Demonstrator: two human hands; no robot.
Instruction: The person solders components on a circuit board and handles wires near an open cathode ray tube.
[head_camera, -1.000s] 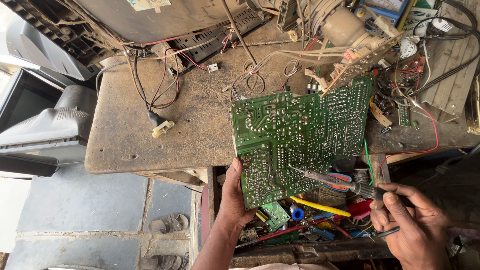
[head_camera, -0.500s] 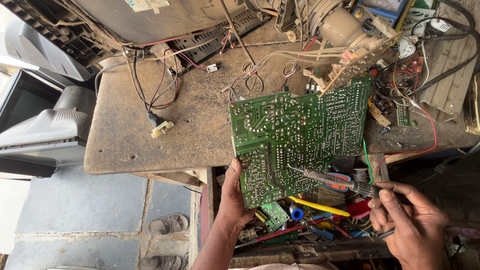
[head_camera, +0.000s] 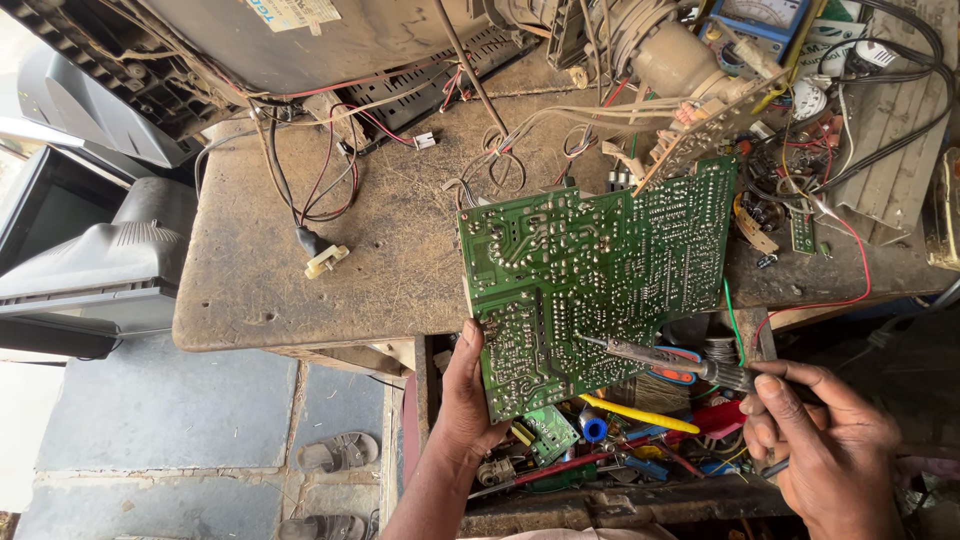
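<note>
**Green circuit board held up for the soldering iron at a cluttered bench**

Head view: at the centre of the frame we hold a large green circuit board (head_camera: 600, 280) solder side up, tilted over the front edge of a worn, dusty workbench (head_camera: 260, 270). Our left hand (head_camera: 465, 395), at lower centre, pinches the board's lower left corner, thumb closed on the top face and the other fingers hidden beneath it. Our right hand (head_camera: 825, 445), at lower right, is curled shut around the handle of a soldering iron (head_camera: 665, 358), whose tip rests on or just above the board's lower edge; we cannot tell which.

We judge the board stiff and light, yet fragile: thin, flat, and crowded with tiny solder joints on the visible face. The bare edges and corners look like the safe places to take hold, as the left hand does, rather than the soldered surface. The wires trailing from its upper right corner may tug if it is swung far.

Below the board, an open drawer (head_camera: 640, 450) holds a jumble of tools with yellow, red and blue handles. At upper left sits the open back of a television chassis (head_camera: 300, 40); at upper right, a meter (head_camera: 755, 20) and tangled cables. A pair of sandals (head_camera: 335, 455) lies on the floor at lower left.
</note>
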